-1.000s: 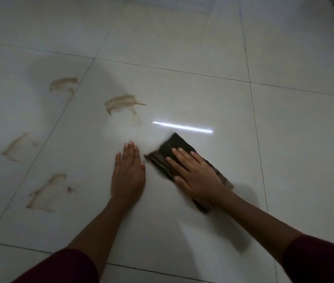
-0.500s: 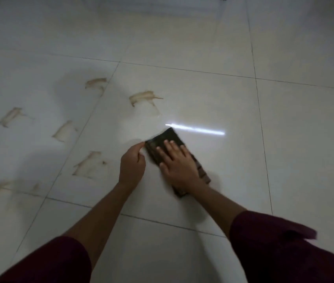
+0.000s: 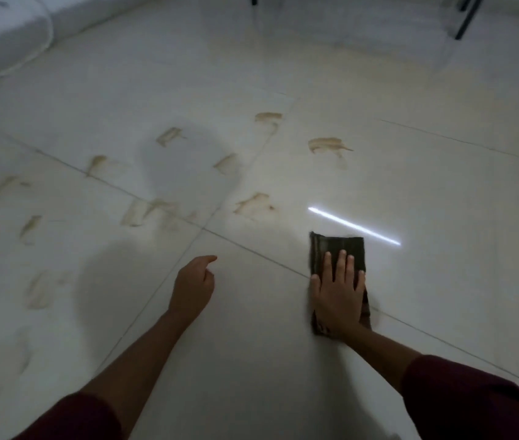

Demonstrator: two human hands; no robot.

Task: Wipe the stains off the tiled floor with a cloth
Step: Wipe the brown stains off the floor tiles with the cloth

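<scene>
A dark folded cloth [image 3: 337, 246] lies flat on the pale tiled floor [image 3: 442, 192]. My right hand [image 3: 337, 293] presses flat on its near half, fingers spread and pointing away from me. My left hand [image 3: 193, 287] hovers to the left of the cloth, loosely curled with the index finger out, holding nothing. Brown smeared stains lie beyond and left of the hands: one stain [image 3: 326, 144] far ahead of the cloth, another stain [image 3: 253, 204] just ahead and left of it, a third stain [image 3: 143, 211] on the tile joint, and several more further left.
A bright streak of reflected light [image 3: 353, 225] crosses the floor just beyond the cloth. A white rounded object [image 3: 4, 30] sits at the far left. Thin dark furniture legs [image 3: 466, 17] stand at the far right.
The view has pulled back, showing several more stains on the left. My right hand and cloth now point straight ahead. My left hand has lifted off the floor and moved away from the cloth.
</scene>
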